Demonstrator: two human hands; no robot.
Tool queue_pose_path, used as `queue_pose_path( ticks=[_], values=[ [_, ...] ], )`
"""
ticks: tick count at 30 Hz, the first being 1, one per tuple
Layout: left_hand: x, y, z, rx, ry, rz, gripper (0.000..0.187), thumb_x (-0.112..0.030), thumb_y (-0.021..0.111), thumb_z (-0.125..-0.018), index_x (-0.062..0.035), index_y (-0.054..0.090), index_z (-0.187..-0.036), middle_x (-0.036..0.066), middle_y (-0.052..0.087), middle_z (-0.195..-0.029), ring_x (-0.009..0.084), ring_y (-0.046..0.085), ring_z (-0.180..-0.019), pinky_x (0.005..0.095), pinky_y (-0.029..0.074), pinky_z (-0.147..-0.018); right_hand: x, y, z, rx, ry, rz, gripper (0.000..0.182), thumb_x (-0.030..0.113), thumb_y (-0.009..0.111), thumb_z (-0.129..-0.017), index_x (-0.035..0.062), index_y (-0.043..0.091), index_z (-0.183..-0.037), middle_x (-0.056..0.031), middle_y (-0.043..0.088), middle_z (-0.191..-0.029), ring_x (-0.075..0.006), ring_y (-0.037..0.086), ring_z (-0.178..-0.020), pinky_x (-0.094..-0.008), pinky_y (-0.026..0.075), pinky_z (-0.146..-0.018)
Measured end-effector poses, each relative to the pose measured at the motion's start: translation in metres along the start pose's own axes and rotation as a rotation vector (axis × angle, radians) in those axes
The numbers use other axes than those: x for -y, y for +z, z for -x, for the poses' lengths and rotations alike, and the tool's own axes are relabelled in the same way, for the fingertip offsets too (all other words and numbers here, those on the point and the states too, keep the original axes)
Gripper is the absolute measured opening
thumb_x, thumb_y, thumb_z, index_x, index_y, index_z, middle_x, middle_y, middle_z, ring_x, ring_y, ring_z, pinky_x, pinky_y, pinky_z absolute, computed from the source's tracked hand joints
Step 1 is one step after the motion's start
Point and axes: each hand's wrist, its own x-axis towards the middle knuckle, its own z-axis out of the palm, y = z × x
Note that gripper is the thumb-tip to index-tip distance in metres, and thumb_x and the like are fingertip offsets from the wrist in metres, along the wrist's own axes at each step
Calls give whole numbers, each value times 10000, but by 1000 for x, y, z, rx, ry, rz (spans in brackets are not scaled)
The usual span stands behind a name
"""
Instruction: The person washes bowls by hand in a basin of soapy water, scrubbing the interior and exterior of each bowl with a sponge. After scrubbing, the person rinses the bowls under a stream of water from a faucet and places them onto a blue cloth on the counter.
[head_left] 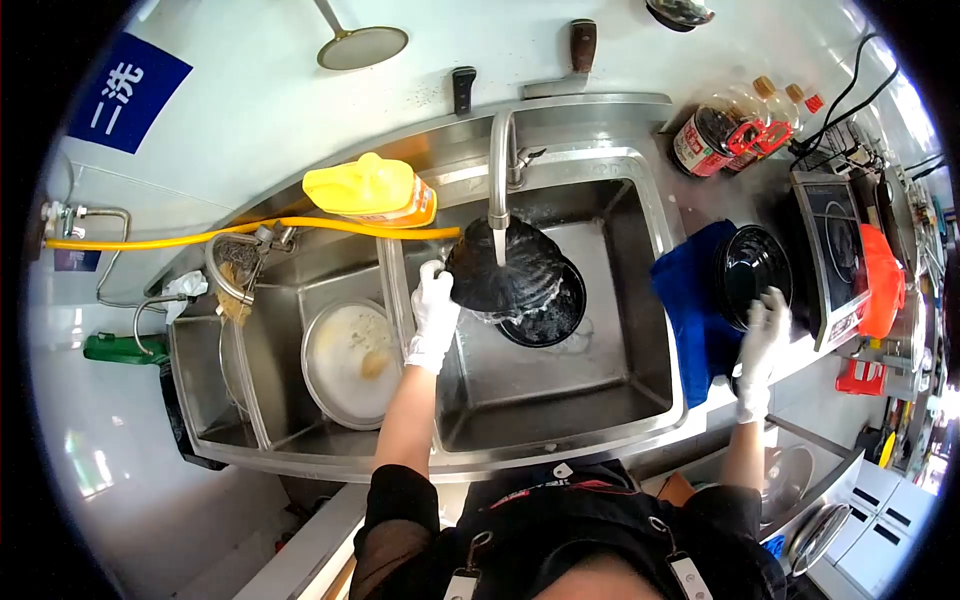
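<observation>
Both my hands wear white gloves. My left hand (pixel 433 310) grips the left edge of a round black dish (pixel 508 275), tilted under the running tap (pixel 500 190). Water spreads over its surface and drips from its lower rim. Beneath it in the sink, partly covered, sits a black bowl (pixel 560 325) with water inside. On the right, my right hand (pixel 762 350) has its fingers apart, fingertips right at the lower rim of another black bowl (pixel 752 265). That bowl rests partly on a folded blue cloth (pixel 690 305) beside the sink.
In the middle basin stands a round pan (pixel 350 405) of cloudy water. A yellow jug (pixel 365 190) and a yellow hose (pixel 200 237) lie along the back left. Bottles (pixel 705 140) and a black-and-silver appliance (pixel 835 250) stand at right. An open drawer (pixel 835 470) juts out below.
</observation>
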Motion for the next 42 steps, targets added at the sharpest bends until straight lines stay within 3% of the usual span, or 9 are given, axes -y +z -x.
queue_pose_path(
  ticks=[9, 13, 19, 23, 25, 29, 34, 39, 42],
  values=[
    [-2, -19, 29, -53, -102, 332, 117, 29, 496, -821, 62, 558, -914, 147, 584, -1001, 246, 577, -885, 297, 454, -800, 154, 164, 62, 699, -496, -297, 679, 68, 689, -736, 40, 387, -1344, -206, 532, -1214, -352, 510, -1131, -404, 421, -967],
    [17, 25, 61, -38, -738, 1094, 95, -59, 642, -845, -11, 572, -887, 76, 633, -832, 165, 622, -642, 266, 496, -583, 184, 198, 60, 738, -661, -363, 462, 44, 646, -749, 48, 521, -1193, -193, 593, -1103, -370, 564, -1021, -438, 465, -858],
    [-19, 66, 59, 235, -1142, 760, 248, -223, 677, -845, 9, 620, -911, 29, 572, -591, 111, 454, -388, 268, 354, -356, 122, 235, 53, 997, -76, 10, 337, 233, 616, -817, -56, 627, -991, -271, 639, -807, -398, 634, -745, -442, 496, -655],
    [-17, 14, 61, 552, -735, 434, 254, -240, 625, -817, 7, 636, -759, 169, 578, -578, 261, 538, -490, 387, 451, -511, 79, 206, 87, 1540, 496, -256, 319, 193, 660, -790, -30, 651, -1017, -112, 666, -810, -203, 624, -696, -376, 501, -572],
    [-9, -21, 39, 461, -507, 171, 302, -291, 593, -831, 0, 615, -756, 230, 612, -750, 386, 602, -686, 437, 468, -629, 102, 201, 118, 1477, 805, -623, 307, 163, 655, -803, -27, 626, -1043, -95, 663, -843, -193, 621, -718, -354, 499, -567],
    [14, -21, -10, 285, -650, 541, 362, -233, 580, -888, 51, 607, -1111, 194, 655, -1080, 266, 625, -998, 324, 458, -876, 150, 218, 112, 1176, 553, -678, 255, 182, 622, -852, -58, 600, -936, -78, 628, -734, -162, 583, -549, -318, 482, -523],
    [4, 42, -6, 642, -885, 720, 302, -209, 586, -897, 29, 619, -1079, 104, 660, -904, 160, 622, -799, 323, 525, -684, 88, 216, 75, 909, 121, -390, 304, 191, 610, -841, -99, 576, -924, -230, 640, -736, -276, 642, -586, -344, 507, -470],
    [17, 64, 32, 417, -1232, 835, 440, -436, 596, -882, -25, 646, -1028, 99, 675, -911, 195, 644, -801, 348, 550, -700, 100, 170, 72, 1120, 528, -435, 244, 146, 610, -855, -92, 591, -909, -207, 626, -718, -257, 617, -632, -402, 503, -650],
    [72, 147, 88, 612, -937, 526, 502, -471, 623, -815, -17, 629, -1030, 227, 658, -996, 321, 644, -965, 377, 503, -812, 93, 167, 83, 591, -41, -267, 305, 111, 580, -881, -46, 577, -1143, -184, 678, -848, -248, 669, -831, -320, 503, -737]
  ],
)
